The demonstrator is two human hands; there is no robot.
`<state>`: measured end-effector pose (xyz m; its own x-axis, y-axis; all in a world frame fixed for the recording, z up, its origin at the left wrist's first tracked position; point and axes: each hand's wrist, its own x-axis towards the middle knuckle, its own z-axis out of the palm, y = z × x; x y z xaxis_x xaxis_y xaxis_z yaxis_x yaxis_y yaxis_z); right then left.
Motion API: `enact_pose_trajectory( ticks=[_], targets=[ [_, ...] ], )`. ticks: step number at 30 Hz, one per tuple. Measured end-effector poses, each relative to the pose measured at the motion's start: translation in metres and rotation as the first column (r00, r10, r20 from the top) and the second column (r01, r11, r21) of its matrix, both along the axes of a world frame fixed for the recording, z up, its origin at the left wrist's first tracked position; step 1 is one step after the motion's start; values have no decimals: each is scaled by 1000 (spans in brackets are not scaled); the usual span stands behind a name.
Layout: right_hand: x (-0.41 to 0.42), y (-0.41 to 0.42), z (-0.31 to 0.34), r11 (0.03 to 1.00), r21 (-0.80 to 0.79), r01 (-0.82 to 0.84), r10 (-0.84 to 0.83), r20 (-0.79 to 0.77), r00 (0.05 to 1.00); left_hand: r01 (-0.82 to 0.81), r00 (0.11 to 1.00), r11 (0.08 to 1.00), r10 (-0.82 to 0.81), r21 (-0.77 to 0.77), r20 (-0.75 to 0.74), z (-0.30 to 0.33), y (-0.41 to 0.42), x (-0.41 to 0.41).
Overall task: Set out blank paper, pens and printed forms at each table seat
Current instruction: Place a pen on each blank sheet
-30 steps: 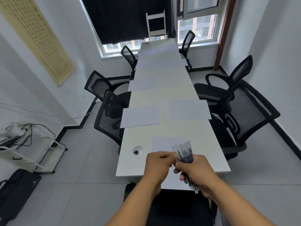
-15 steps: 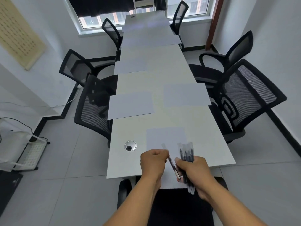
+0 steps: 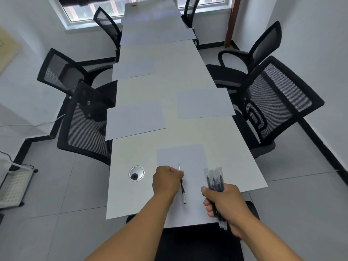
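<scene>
Left hand: the left hand has its fingers curled round a single pen, a closed grip over the near sheet of paper; whether the pen touches the sheet cannot be told.
Single pen: it runs roughly lengthwise along the counter, one end showing beyond the knuckles, the dark end pointing back toward the person.
Right hand: the right hand is wrapped tight round a bundle of pens, gripping them at the near edge of the counter.
Bundle of pens: upright in the fist, clear caps fanned out above the fingers, lower ends poking out below the hand.
Near sheet of paper: lies at the end seat, its near edge reaching the counter's edge.
Other sheets: one paper at the left side, one at the right side, more farther up.
Counter: a long white counter with a round cable hole left of the left hand.
Chairs: black mesh chairs stand along both long sides.
</scene>
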<state>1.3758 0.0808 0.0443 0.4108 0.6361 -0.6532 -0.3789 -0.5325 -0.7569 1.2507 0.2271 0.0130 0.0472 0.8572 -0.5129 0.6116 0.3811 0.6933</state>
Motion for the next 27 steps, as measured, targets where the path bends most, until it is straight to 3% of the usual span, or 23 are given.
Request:
enact_pose_trajectory(
  ticks=[13, 27],
  targets=[
    [17, 14, -15, 999, -36, -11, 10, -15, 1000, 91, 979, 996, -92, -10, -182, -51, 22, 12],
    [14, 16, 7, 999, -32, -38, 38, -2, 999, 102, 988, 995, -99, 20, -120, -38, 10, 0]
  ],
)
